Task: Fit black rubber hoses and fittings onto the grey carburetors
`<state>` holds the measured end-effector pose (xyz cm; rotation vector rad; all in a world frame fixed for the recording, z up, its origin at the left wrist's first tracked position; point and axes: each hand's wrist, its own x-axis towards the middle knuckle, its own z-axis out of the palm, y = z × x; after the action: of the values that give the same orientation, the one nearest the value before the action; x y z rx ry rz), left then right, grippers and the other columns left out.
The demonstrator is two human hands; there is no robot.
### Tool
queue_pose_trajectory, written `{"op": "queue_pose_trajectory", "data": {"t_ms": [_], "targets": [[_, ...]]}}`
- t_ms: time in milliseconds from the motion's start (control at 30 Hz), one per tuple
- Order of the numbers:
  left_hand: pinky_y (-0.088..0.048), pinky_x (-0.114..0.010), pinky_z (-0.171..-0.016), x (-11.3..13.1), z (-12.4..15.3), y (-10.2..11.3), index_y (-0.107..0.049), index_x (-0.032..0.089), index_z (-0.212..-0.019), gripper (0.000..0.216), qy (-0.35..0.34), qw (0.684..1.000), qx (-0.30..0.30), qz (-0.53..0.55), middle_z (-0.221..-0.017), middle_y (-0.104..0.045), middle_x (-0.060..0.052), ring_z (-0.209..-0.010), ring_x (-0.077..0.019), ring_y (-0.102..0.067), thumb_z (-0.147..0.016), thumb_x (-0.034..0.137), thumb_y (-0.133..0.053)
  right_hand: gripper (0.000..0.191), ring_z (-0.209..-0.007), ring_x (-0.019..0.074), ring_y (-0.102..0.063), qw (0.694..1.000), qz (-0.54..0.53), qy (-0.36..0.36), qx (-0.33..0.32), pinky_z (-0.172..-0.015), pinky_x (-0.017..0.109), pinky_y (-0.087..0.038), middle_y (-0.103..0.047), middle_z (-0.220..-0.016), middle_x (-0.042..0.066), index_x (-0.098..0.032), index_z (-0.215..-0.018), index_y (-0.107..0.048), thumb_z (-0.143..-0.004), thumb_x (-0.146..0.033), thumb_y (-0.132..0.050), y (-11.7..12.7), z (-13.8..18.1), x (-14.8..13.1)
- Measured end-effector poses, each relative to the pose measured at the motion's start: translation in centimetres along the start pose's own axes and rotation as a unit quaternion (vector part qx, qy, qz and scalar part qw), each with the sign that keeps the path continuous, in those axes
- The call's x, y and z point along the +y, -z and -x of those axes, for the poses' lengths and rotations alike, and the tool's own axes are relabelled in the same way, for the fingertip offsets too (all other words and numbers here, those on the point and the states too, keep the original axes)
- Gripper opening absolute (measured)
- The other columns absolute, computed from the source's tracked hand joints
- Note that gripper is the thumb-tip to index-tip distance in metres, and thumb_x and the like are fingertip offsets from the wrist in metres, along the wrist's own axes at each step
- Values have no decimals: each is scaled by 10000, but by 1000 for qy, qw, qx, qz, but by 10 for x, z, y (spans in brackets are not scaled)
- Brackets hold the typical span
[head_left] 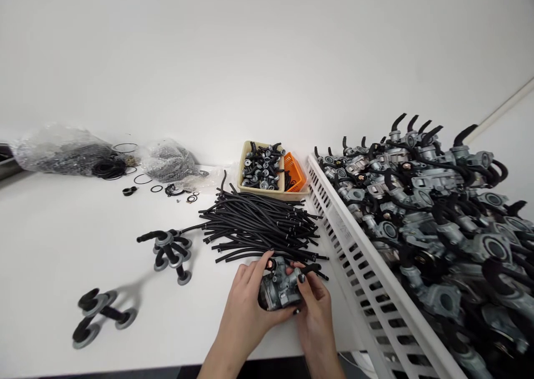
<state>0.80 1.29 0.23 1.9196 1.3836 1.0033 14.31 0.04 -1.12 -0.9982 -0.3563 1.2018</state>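
Both my hands hold one grey metal carburetor (278, 290) just above the white table (62, 245), near its front edge. My left hand (246, 306) wraps round its left side with the fingers curled over the top. My right hand (315, 312) grips its right side, thumb and forefinger pinched at a short black hose stub on it. Directly behind the hands lies a pile of black rubber hoses (258, 226).
A white slatted crate (359, 256) at the right is heaped with carburetors (438, 201). A beige tray of small parts (262, 167) and an orange basket (294, 172) stand at the back. Rubber-capped parts (169, 251), (100, 315) lie at left, with bags (62, 151) and O-rings behind.
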Motion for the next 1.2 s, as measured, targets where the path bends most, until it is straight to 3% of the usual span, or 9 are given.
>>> {"op": "queue_pose_trajectory", "data": {"t_ms": [233,400,600,700,933,1200], "targets": [[-496,-409,-843,-3,3,-3,-376,274,-1397,905,-63,997,17,-48,-1159,-633,-48,-959,-262,-529,-615,231,-829,396,-824,209,-658,999,38,8,29,-737,294,-528,-748,-817,39,-206,-834,-772,-535,-430,-903,-4,2,-2],[-497,-422,-818,-3,3,-4,-411,262,-1368,892,-111,990,28,-81,-1225,-630,-71,-930,-273,-543,-588,250,-843,344,-885,219,-635,997,55,36,43,-765,294,-519,-725,-919,43,-203,-724,-761,-524,-447,-898,-2,3,-1],[-483,-443,-840,-5,2,-4,-385,259,-1389,877,-68,995,17,-71,-1209,-629,-79,-955,-279,-546,-629,268,-822,304,-801,200,-641,1000,-2,12,-23,-747,297,-522,-716,-789,29,-221,-789,-775,-584,-422,-875,-3,4,-3],[-477,-442,-846,-6,2,-3,-383,279,-1387,880,-45,997,10,-62,-1209,-627,-63,-968,-276,-538,-629,280,-830,298,-803,204,-655,998,-32,-15,-49,-737,294,-523,-740,-817,39,-226,-821,-782,-595,-400,-864,-4,6,-5],[-475,-439,-866,-3,2,0,-392,296,-1389,887,-10,999,5,-36,-1117,-645,-34,-990,-277,-540,-618,235,-826,300,-891,258,-672,996,-61,-38,-43,-801,357,-520,-765,-894,65,-239,-866,-791,-607,-386,-824,-1,7,-7],[-483,-438,-863,-2,1,0,-405,296,-1389,894,11,1000,1,-23,-1092,-650,-32,-995,-283,-550,-602,237,-825,294,-888,256,-671,997,-51,-31,-55,-806,359,-516,-756,-881,57,-235,-835,-778,-585,-375,-846,-1,7,-8]]}}
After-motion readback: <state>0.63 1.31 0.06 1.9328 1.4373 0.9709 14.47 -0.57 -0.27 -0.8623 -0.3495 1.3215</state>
